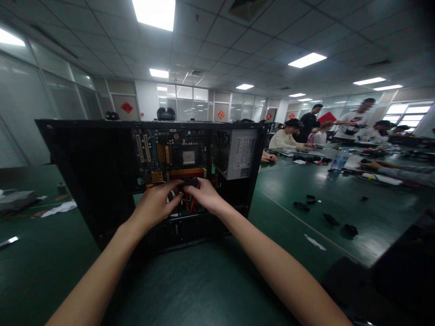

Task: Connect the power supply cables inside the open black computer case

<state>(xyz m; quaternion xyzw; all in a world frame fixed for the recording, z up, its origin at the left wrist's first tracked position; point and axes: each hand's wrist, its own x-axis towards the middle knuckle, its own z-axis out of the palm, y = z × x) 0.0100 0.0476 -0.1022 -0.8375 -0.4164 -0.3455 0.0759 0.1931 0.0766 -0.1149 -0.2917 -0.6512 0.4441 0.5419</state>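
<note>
An open black computer case [149, 123] stands upright on the green table, its inside facing me. My right hand [205, 194] pinches a black cable connector [191, 182] just below the motherboard's orange memory slots [186, 173]. Opposite it, my left hand [158, 199] is closed with curled fingers at the connector's left end; its grip is partly hidden. Red, yellow and black wires [192, 203] hang under the connector. Higher on the motherboard [170, 147] is a square silver processor [188, 157]. A silver power supply [242, 154] with a fan fills the case's upper right.
Small black parts [331, 219] and a white scrap [315, 242] lie on the table to the right. A water bottle [340, 159] stands farther back, near other people at work. Paper [60, 208] and a grey block [16, 200] lie at the left.
</note>
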